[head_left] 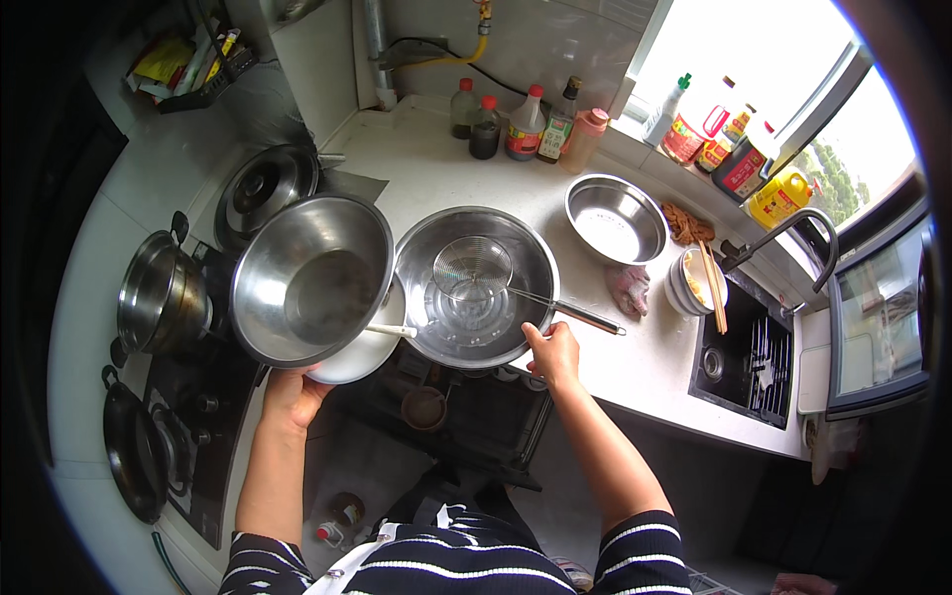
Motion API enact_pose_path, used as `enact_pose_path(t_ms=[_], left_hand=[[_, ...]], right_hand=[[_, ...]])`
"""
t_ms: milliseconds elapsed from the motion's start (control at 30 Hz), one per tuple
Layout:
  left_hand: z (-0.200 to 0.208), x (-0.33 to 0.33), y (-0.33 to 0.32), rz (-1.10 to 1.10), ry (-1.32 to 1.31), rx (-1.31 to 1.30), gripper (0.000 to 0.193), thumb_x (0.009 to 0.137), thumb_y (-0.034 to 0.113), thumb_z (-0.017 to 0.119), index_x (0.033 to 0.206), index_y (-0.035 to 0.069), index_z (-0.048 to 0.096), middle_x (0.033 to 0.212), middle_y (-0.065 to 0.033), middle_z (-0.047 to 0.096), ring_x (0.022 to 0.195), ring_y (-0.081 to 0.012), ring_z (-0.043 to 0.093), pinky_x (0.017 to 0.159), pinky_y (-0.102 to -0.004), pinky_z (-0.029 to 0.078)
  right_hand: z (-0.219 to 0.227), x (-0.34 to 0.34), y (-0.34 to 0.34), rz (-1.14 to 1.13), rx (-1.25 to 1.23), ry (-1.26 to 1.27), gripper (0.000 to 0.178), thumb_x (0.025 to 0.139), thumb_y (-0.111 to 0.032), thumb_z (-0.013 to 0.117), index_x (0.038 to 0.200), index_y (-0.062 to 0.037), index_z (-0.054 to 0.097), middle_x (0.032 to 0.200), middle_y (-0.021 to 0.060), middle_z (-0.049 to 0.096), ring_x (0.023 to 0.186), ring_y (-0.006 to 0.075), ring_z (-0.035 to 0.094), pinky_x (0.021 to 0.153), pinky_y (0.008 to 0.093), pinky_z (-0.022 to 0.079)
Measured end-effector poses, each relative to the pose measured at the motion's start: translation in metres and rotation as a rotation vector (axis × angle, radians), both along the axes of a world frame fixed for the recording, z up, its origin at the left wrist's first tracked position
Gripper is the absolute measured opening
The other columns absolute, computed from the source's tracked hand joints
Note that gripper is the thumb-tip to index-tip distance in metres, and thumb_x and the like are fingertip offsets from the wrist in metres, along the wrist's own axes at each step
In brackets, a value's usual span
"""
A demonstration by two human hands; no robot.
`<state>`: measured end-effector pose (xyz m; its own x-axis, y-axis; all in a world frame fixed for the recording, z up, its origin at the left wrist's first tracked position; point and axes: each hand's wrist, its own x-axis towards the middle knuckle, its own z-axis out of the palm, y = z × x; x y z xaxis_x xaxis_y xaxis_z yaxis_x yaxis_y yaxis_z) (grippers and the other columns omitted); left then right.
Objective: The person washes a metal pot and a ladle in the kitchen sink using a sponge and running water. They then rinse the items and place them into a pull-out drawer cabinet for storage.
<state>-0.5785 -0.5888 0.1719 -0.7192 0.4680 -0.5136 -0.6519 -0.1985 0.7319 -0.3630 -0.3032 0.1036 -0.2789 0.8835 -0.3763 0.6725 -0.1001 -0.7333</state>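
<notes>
My left hand [293, 399] is closed on the lower rim of a stainless steel basin [297, 268], held up at a tilt on the left. Partly behind that basin is a white dish [362, 359], with a pale handle [392, 330] sticking out to the right. My right hand [555, 352] grips the near right rim of a larger steel basin [421, 322], thumb on the edge. A wire mesh strainer [473, 266] lies across this basin, its handle reaching over the rim past my right hand. What the larger basin holds is hard to make out.
Left, a stove carries a steel pot [164, 293], a lidded pan [260, 193] and a black frying pan [134, 446]. Right are another steel bowl [615, 223], stacked bowls [684, 288] with chopsticks [712, 288], and a sink [744, 362]. Several bottles [526, 124] line the back. An open drawer [466, 416] sits below.
</notes>
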Motion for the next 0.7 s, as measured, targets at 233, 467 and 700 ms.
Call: enact_pose_path(t_ms=[233, 467, 700], left_hand=[[0.001, 0.006, 0.012, -0.041, -0.015, -0.036, 0.045, 0.069, 0.004, 0.069, 0.111, 0.005, 0.052, 0.108, -0.0093, 0.056, 0.096, -0.0225, 0.06, 0.073, -0.0379, 0.059], [-0.001, 0.011, 0.02, -0.063, -0.058, -0.014, 0.047, 0.068, -0.004, 0.061, 0.113, 0.003, 0.05, 0.11, -0.0117, 0.056, 0.097, -0.0255, 0.06, 0.078, -0.0395, 0.058], [-0.007, 0.007, 0.022, -0.084, -0.049, -0.014, 0.046, 0.069, -0.003, 0.062, 0.113, 0.003, 0.05, 0.109, -0.0111, 0.056, 0.097, -0.0248, 0.06, 0.076, -0.0376, 0.058]], right_hand=[[-0.003, 0.001, 0.003, 0.191, 0.336, -0.316, 0.054, 0.08, -0.052, 0.059, 0.078, 0.0021, 0.062, 0.08, 0.0199, 0.065, 0.08, 0.0353, 0.063, 0.072, 0.043, 0.05], [0.006, 0.016, 0.001, 0.164, 0.255, -0.286, 0.055, 0.078, -0.054, 0.061, 0.065, -0.0007, 0.059, 0.073, 0.0185, 0.063, 0.075, 0.0351, 0.062, 0.07, 0.0429, 0.048], [0.057, 0.016, 0.01, 0.421, 1.298, -0.294, 0.032, 0.072, -0.024, 0.07, 0.097, -0.0086, 0.056, 0.1, 0.01, 0.056, 0.099, 0.0294, 0.053, 0.098, 0.0493, 0.033]])
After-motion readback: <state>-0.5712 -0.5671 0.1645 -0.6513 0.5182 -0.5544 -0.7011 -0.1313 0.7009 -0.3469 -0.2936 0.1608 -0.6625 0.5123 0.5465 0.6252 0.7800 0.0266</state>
